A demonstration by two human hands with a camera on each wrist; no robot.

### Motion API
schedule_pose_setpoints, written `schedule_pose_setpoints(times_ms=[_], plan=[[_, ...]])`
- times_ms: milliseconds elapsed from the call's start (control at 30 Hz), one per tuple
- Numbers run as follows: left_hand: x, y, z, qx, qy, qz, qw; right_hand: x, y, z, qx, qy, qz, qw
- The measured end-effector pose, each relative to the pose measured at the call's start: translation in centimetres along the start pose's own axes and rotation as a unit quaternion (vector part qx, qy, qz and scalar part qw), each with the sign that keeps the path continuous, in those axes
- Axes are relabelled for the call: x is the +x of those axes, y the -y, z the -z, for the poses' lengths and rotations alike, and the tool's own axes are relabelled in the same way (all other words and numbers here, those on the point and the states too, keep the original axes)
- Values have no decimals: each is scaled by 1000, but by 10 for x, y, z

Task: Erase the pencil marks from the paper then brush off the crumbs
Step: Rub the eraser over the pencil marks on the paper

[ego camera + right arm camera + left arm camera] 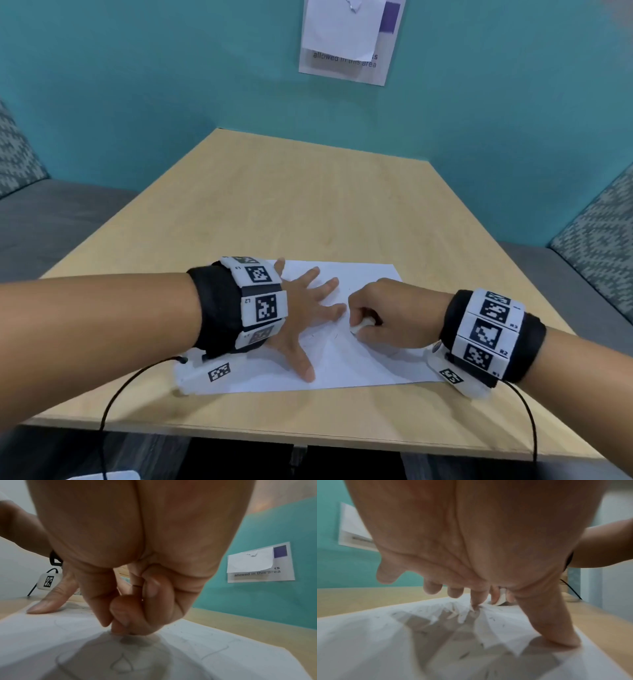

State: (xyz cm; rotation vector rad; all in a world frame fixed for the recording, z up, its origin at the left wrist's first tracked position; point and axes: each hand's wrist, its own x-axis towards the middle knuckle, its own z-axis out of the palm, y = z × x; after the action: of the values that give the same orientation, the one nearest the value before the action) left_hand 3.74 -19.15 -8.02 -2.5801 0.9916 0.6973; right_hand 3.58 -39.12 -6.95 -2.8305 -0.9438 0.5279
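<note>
**Rubbing out the marks, with the sheet pinned flat**

The paper [346, 363] lies near the front edge of the wooden surface [308, 205]. The left hand [301, 315] is spread flat on it, fingers straight and splayed, pressing the sheet down. Just beside those fingertips, the right hand [383, 315] is curled around a small white eraser [361, 325], pinching it against the sheet.

Pencil marks [121, 662] are plain on the paper in the right wrist view (a looped outline with a teardrop shape inside it), so the erasing looks far from finished. Dark crumbs [464, 655] already lie scattered under the left palm, and the sheet shows creases there.

To do this step well, I would judge that short strokes running away from the pinning hand suit best, since pushing towards it could buckle or tear the thin sheet. The holding fingers should sit close to the patch being rubbed, with firm but moderate pressure. The lower drawing probably calls for shifting both hands nearer. Brushing waits until the lines are gone.
</note>
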Motion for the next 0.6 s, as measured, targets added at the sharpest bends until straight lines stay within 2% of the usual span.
schedule_pose_setpoints(times_ms=[133,300,467,600], plan=[[9,-4,5,-51,0,-39,998,-3,3,1,8,4,-3,1000],[5,-6,1,-73,-13,-44,996,-16,36,-15,53,53,85,994],[7,-5,-1,-64,-9,-39,997,-6,11,3,-5,20,18,1000],[7,-5,-2,-69,-17,-41,997,-18,37,-14,25,61,93,994]])
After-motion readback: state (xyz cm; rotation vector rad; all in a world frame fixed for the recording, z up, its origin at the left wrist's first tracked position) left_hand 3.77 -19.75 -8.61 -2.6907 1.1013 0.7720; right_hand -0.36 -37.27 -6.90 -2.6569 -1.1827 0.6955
